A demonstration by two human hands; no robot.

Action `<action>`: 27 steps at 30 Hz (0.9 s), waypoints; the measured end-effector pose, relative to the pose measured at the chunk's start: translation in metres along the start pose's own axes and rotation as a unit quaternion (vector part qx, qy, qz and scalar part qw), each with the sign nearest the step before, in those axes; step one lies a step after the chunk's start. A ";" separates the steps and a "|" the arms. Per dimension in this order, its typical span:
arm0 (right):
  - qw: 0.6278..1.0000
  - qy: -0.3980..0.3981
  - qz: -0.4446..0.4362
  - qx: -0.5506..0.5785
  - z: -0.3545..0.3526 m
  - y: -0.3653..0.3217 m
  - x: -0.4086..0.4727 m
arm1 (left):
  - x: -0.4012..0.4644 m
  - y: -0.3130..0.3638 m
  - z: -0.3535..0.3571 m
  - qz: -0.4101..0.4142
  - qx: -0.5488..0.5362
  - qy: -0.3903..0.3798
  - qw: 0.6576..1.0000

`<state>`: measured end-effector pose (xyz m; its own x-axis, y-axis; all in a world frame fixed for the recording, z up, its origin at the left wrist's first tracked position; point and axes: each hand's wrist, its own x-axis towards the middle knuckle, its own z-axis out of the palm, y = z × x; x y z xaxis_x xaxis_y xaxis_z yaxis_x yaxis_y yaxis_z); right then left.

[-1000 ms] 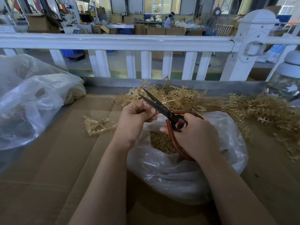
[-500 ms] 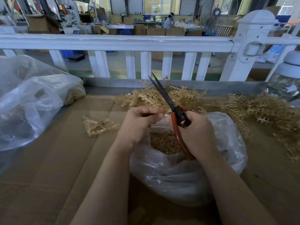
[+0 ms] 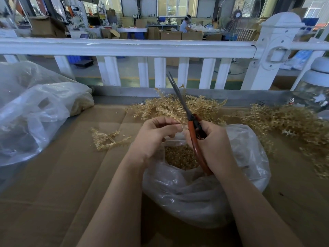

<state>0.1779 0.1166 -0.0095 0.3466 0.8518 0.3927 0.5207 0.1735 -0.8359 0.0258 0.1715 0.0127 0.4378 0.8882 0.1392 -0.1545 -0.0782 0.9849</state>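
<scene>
Far left, a big clear plastic bag (image 3: 37, 111) slumps on the cardboard tabletop (image 3: 53, 184). Moving in, one loose golden sprig (image 3: 108, 139) lies flat on the cardboard, apart from the hands.

Now the left hand (image 3: 154, 138): fingers curled, thumb and forefinger pressed together, pinching a small pale sprig piece (image 3: 182, 124) that the fingertips mostly hide. It sits right against the scissors (image 3: 190, 125), just where the blades meet the handles.

The blades are nearly together, slanting up and away towards the white railing (image 3: 124, 47). The orange handles run down into the right hand (image 3: 216, 148), whose fingers are wrapped round them in a firm grip.

Both hands hover over the open mouth of a second clear bag (image 3: 204, 196) resting on the cardboard, with a heap of small golden cut bits (image 3: 179, 157) showing inside, directly under the scissors.

Behind the hands, a pile of golden sprigs (image 3: 160, 107) spreads along the table's far edge. To the right, a larger tangle of sprigs (image 3: 288, 122) sprawls beside the bag. Far right, a glass jar (image 3: 315, 91) with a white lid stands by the railing post.
</scene>
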 end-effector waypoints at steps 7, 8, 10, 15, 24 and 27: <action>1.000 -0.008 0.003 -0.012 -0.003 -0.001 -0.002 | -0.002 -0.001 -0.002 -0.014 0.037 0.037 0.999; 1.000 -0.008 0.005 -0.020 -0.003 -0.002 -0.002 | -0.002 -0.001 -0.001 -0.010 0.038 0.041 0.998; 0.999 -0.003 0.007 -0.034 -0.002 -0.001 -0.003 | -0.001 0.000 -0.002 0.000 0.033 0.058 0.998; 0.987 0.005 -0.023 -0.157 -0.005 0.000 -0.006 | 0.001 0.002 -0.004 0.015 -0.039 0.113 0.993; 0.958 0.017 -0.062 -0.278 -0.006 0.002 -0.008 | 0.000 -0.001 -0.004 0.078 -0.012 0.101 0.992; 0.957 0.017 -0.057 -0.283 -0.006 0.003 -0.008 | 0.000 -0.001 -0.005 0.086 0.000 0.092 0.992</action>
<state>0.1812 0.1077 -0.0125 0.2815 0.8254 0.4893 0.8933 -0.0392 -0.4478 0.0219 0.1737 0.0118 0.2357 0.9291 0.2850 -0.2125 -0.2369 0.9480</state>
